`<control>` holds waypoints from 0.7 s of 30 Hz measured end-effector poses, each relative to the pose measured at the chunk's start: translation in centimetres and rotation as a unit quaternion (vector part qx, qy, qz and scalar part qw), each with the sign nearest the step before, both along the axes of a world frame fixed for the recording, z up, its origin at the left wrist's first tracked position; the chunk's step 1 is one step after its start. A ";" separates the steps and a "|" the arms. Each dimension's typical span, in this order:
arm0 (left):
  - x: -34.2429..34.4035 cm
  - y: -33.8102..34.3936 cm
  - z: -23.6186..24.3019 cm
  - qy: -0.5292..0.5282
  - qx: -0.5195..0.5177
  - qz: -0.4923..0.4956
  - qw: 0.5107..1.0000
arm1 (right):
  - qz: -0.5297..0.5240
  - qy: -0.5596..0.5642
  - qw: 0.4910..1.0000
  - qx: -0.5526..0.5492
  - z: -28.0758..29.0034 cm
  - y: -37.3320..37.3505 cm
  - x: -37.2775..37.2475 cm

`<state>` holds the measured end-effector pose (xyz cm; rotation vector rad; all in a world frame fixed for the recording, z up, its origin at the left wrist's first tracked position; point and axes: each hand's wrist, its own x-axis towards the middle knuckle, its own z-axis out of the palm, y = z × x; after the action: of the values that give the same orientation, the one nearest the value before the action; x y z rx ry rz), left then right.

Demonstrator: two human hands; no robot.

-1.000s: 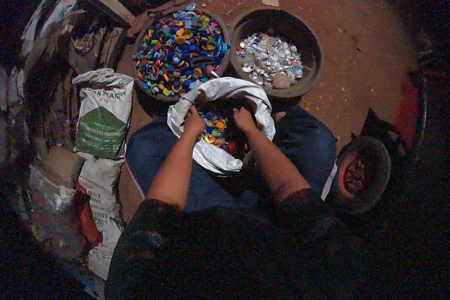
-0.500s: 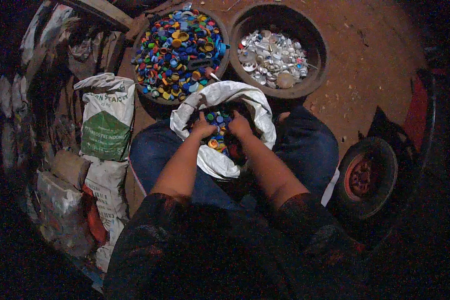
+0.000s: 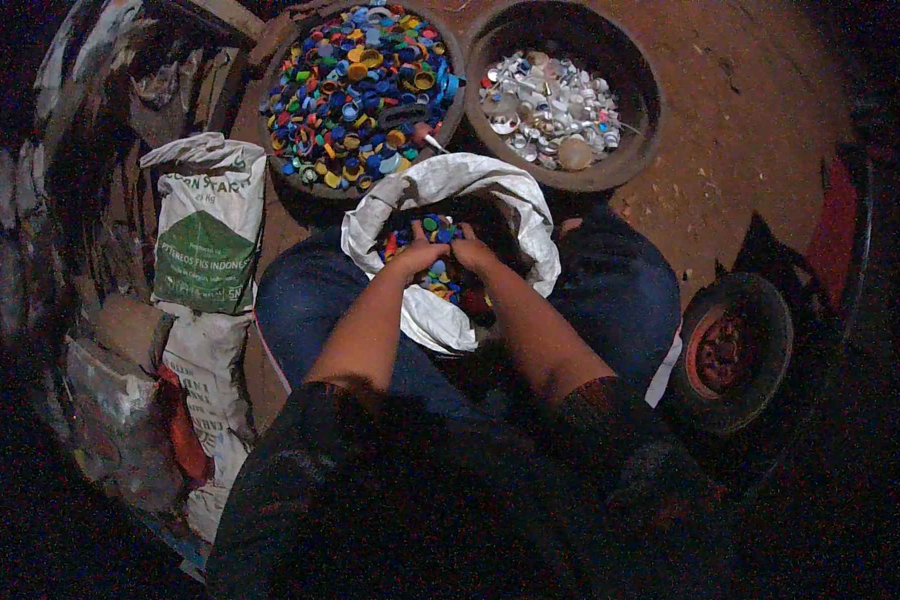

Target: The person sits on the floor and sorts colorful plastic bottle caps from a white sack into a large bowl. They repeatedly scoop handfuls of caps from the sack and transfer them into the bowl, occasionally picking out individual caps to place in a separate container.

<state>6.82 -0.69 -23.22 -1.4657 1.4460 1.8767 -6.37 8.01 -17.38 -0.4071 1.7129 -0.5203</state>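
Drawn closer together over the lap since a moment ago, both buried among coloured bottle caps (image 3: 438, 228) in the white sack (image 3: 450, 190) below two round basins: left hand (image 3: 417, 255) and right hand (image 3: 470, 252), grip hidden, impossible to tell.

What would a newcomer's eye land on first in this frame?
Probably the round basin of coloured bottle caps at top centre, beside a second basin of white caps to its right. Below them, the left hand and right hand dig into a white sack on the person's lap.
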 end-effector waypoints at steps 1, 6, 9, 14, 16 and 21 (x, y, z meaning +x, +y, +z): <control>0.1 0.2 0.0 -0.001 0.007 0.014 1.000 | -0.031 -0.029 0.999 -0.011 0.1 -0.2 0.2; 1.0 0.4 -2.5 0.068 0.063 0.131 0.987 | -0.169 -0.232 0.955 -0.070 2.7 -0.6 0.2; 1.0 -0.2 -2.4 0.121 0.198 0.216 0.948 | -0.241 -0.327 0.914 -0.019 3.8 -0.7 0.0; -1.9 -0.5 5.3 0.093 0.208 0.231 0.946 | -0.234 -0.305 0.921 -0.064 -4.7 1.3 -2.4; -1.2 -0.7 6.3 0.099 0.230 0.191 0.949 | -0.215 -0.317 0.921 -0.068 -7.4 1.6 -2.8; 0.2 -0.2 6.2 0.165 0.072 0.087 0.980 | -0.212 -0.321 0.923 -0.026 -1.8 2.5 -3.2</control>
<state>7.07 -0.89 -17.02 -1.2925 1.3164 2.3703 -9.54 10.48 -19.22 0.1122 1.1381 -0.9014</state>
